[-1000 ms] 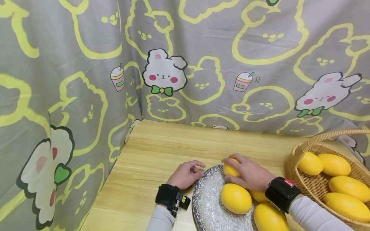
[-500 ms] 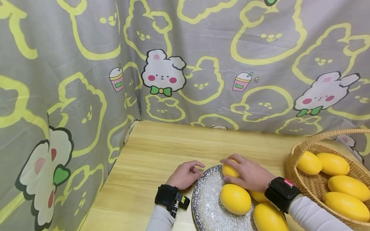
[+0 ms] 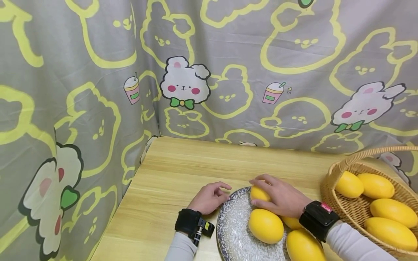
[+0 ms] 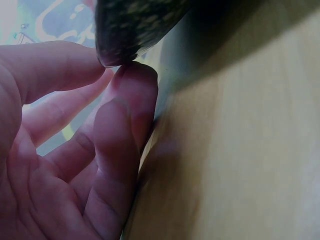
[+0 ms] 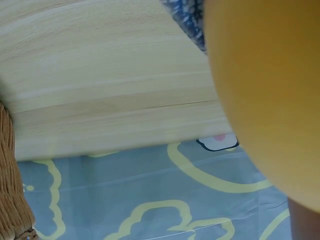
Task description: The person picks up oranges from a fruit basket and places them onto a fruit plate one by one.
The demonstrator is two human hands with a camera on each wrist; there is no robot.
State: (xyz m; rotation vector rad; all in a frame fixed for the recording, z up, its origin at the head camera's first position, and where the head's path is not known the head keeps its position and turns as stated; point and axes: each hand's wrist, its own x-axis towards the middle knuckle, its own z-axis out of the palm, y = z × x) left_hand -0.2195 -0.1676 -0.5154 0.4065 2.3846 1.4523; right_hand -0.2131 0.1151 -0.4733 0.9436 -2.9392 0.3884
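Observation:
A speckled grey plate [image 3: 233,228] lies on the wooden table [image 3: 183,170] with several yellow mangoes on it. My right hand [image 3: 277,197] grips the far mango [image 3: 260,193] at the plate's back edge; that mango [image 5: 265,95] fills the right wrist view. A second mango [image 3: 266,225] lies just in front, and a third [image 3: 303,246] near the bottom edge. My left hand [image 3: 210,197] rests on the table with loosely curled fingers against the plate's left rim [image 4: 135,30].
A wicker basket [image 3: 351,208] with a handle stands at the right and holds several more mangoes [image 3: 375,185]. A grey cartoon-rabbit cloth [image 3: 209,72] hangs behind and drapes over the table's left side. Bare tabletop stretches between the plate and the cloth.
The right hand with its mango has shifted very slightly on the plate. The left hand stays where it was.

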